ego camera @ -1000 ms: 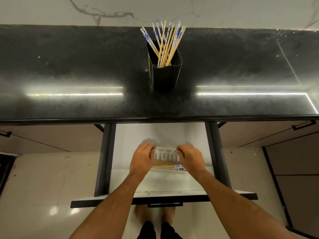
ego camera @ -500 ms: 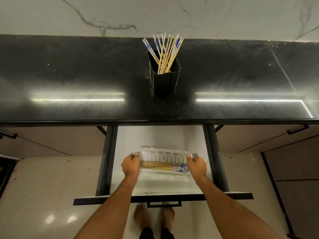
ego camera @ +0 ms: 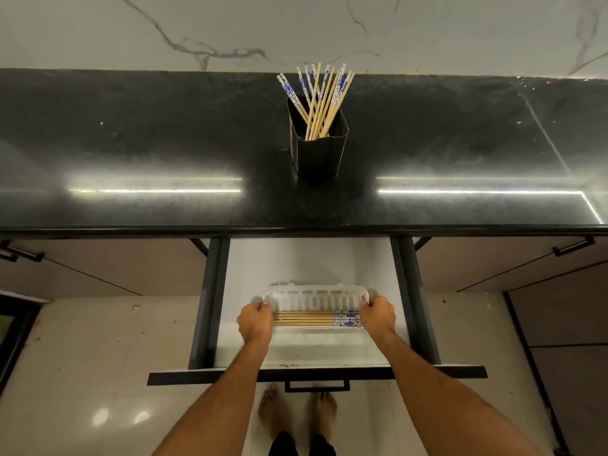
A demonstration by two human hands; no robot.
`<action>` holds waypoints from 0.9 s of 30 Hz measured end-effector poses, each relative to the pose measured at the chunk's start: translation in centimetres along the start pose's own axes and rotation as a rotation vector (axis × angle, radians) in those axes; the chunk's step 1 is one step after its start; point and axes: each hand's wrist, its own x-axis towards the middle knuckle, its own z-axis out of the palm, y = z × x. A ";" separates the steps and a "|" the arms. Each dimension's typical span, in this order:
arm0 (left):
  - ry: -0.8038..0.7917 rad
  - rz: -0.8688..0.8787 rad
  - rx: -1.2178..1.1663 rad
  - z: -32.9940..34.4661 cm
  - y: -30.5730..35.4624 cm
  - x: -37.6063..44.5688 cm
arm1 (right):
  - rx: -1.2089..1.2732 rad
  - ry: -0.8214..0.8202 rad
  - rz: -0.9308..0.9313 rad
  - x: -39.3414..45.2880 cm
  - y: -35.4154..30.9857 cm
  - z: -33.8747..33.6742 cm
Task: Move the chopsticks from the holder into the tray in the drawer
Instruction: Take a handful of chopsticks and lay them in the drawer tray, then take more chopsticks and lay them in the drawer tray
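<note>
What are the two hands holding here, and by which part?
The white plastic tray in the drawer: left hand grips its left end, right hand its right end.

The room is dim. Two bright glare stripes shine on the shiny black stone counter, far beyond the fingers. Picture edges bend.
</note>
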 end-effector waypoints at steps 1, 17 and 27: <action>0.001 -0.003 0.005 0.0 0.0 0.1 | -0.002 0.002 -0.002 0.1 0.1 0.0; 0.034 0.143 0.029 -0.7 2.1 -1.5 | 0.020 0.028 -0.080 -0.8 -0.7 -1.1; 0.085 0.623 0.043 -4.3 11.3 -2.9 | -0.095 0.354 -0.545 -2.2 -8.7 -7.2</action>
